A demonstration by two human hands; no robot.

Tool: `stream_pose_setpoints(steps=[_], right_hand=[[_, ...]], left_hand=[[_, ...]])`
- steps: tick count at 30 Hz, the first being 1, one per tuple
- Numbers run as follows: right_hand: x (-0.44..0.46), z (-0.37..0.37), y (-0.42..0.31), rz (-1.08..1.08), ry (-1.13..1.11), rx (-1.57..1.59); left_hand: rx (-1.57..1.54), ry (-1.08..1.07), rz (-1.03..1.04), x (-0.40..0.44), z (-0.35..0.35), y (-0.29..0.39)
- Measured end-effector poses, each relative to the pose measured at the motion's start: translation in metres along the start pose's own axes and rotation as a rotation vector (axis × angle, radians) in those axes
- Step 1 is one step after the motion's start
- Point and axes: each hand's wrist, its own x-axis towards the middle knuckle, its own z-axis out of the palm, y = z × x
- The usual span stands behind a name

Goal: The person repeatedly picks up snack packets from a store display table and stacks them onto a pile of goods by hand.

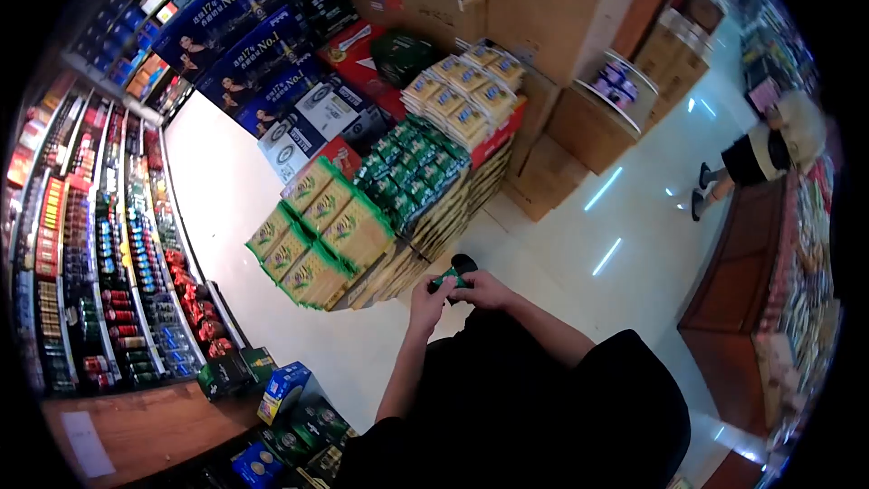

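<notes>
Beside the yellow packs (319, 228), above the pale floor (579, 235), holds a small green packet (447, 279) between left hand (427, 302) and right hand (486, 291), both closed narrowly on it. Looks similar to the green bags (412, 172) ahead, but cannot tell surely. Seems to be at the step of handling the packet in both hands; next, probably calls for a light, steady pinch, without crushing.

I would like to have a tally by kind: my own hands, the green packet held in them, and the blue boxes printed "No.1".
Left hand and right hand: 2
Green packet: 1
Blue "No.1" boxes: 3
Total: 6
</notes>
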Motion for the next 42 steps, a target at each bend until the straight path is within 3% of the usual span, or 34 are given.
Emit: stream_pose_setpoints(steps=[5,8,11,14,18,23,26,34,42], right_hand=[[0.067,-0.074,-0.055,0.108,0.119,0.047],[0.105,-0.104,-0.045,-0.047,0.250,0.359],[0.129,-0.130,-0.054,0.007,0.333,0.424],[0.149,-0.143,-0.055,0.055,0.407,0.463],[0.164,-0.149,-0.061,0.101,0.485,0.416],[0.173,-0.147,-0.061,0.157,0.503,0.413],[0.176,-0.146,-0.062,0.167,0.498,0.423],[0.177,-0.146,-0.078,0.085,0.590,0.258],[0.183,-0.144,-0.069,0.107,0.617,0.299]], left_hand=[[-0.003,0.141,0.176,0.099,0.023,0.051],[0.128,0.214,0.177,0.151,0.032,0.074],[0.355,0.226,0.099,0.187,0.038,0.098],[0.226,0.278,0.128,0.215,0.045,0.114],[0.479,0.563,0.306,0.244,0.037,0.128],[0.653,0.461,0.236,0.269,0.032,0.132],[0.601,0.426,0.174,0.271,0.037,0.146],[0.484,0.444,0.219,0.278,0.037,0.138],[0.466,0.435,0.258,0.282,0.036,0.138]])
